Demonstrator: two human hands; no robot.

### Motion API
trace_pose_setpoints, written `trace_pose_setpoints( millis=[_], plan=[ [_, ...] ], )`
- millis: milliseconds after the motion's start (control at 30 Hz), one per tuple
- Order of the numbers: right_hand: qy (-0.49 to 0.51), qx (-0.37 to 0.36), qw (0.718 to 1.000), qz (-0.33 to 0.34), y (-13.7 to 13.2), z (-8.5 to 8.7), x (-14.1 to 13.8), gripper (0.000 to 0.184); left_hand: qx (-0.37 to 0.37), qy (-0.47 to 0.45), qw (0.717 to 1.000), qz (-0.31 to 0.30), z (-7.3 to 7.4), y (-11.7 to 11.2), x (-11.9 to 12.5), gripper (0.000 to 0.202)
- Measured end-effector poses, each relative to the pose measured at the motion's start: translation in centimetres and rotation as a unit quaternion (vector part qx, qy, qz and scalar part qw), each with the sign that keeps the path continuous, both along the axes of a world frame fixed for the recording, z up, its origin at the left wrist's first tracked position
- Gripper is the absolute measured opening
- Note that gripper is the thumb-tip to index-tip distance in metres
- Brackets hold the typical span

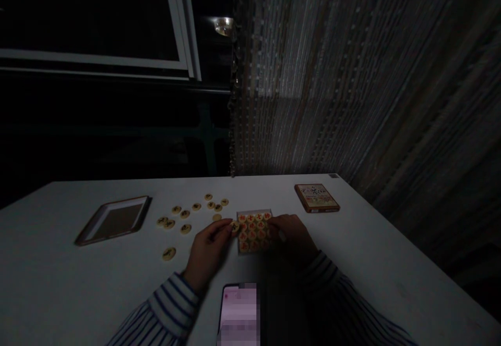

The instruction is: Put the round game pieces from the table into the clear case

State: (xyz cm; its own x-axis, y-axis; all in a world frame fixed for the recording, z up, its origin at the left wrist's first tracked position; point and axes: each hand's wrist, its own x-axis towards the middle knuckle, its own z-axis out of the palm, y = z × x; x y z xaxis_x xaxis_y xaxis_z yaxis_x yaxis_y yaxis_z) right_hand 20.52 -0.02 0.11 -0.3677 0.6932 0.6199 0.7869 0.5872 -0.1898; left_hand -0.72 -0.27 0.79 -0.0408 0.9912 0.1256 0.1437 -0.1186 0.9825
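Between finger and thumb, my left hand [210, 247] pinches a round Chinese chess piece [235, 227] with a dark character. That piece is at the left edge of a small clear box [243, 253]. Rows of Chinese chess pieces with red characters [252, 231] fill the box. My right hand [293, 234] is closed at the box's right edge, fingertips over its upper right side; its palm side is hidden. Left of the box, several pieces with dark characters [185, 228] lie scattered on the white table. One of them, a nearer piece [169, 253], lies apart from the others.
An open box lid or shallow tray [146, 215] lies on the left of the white table [117, 288]. A closed printed box [317, 198] lies at the back right. A phone [239, 314] with a lit screen is at the near edge. A string curtain [305, 85] hangs behind.
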Motion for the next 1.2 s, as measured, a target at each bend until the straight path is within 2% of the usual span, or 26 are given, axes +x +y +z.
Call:
trace_pose_setpoints(
  millis=[233,433,600,800,1033,1200],
  plan=[
    [0.006,0.009,1.0,-0.003,-0.1,0.1,0.5,0.019,0.002,0.003,1.0,-0.019,0.6,0.6,2.3,0.028],
    [0.003,0.007,1.0,-0.01,-0.4,0.3,0.4,0.018,-0.011,0.005,1.0,-0.016,-0.1,0.4,3.0,0.029],
    [-0.043,-0.014,0.999,-0.019,-0.7,1.0,-0.1,0.016,-0.029,-0.014,0.999,-0.022,-1.0,-0.2,2.7,0.028],
    [-0.086,-0.053,0.995,-0.021,-0.8,1.3,-0.7,0.018,0.034,0.055,0.997,-0.034,-2.0,-0.4,2.7,0.025],
    [-0.149,-0.098,0.984,0.006,-0.1,0.8,-1.0,0.016,0.079,0.086,0.993,-0.032,-2.3,-0.4,2.7,0.023],
    [-0.128,-0.077,0.989,0.02,-0.3,0.6,-1.5,0.018,0.078,0.081,0.993,-0.03,-2.1,-0.6,2.7,0.021]
  ],
)
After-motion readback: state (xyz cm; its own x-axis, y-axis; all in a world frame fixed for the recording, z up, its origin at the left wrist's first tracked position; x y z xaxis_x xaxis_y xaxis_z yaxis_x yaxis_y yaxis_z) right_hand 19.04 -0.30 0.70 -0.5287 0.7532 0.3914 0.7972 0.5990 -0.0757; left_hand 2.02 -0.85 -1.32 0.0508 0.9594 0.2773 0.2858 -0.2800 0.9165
